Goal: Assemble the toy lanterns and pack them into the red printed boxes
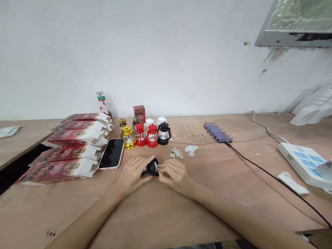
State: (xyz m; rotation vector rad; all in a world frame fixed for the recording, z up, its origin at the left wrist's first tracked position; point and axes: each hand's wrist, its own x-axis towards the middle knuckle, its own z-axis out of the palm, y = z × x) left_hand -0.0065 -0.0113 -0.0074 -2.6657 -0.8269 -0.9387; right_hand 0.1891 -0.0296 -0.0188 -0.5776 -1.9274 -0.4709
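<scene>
My left hand [131, 174] is closed around a small black lantern [152, 168], tipped on its side with its base facing right. At that base, the fingers of my right hand [175, 175] are pinched together; whatever they hold is too small to make out. Beyond my hands stand several small lanterns, among them a gold lantern [128, 137], a red lantern [152, 136], another black lantern [163, 133] and white ones behind. Past my right hand lie a pile of small round button cells [175, 153], some white plastic pieces [191, 150] and several thin wire pieces [188, 134].
Flattened-looking red boxes [72, 167] with open white flaps line the left, beside a pink-edged phone [112, 154]. A red carton [139, 113] and a bottle [102, 102] stand near the wall. To the right are a cabled, blurred device [217, 132] and a white power strip [302, 160].
</scene>
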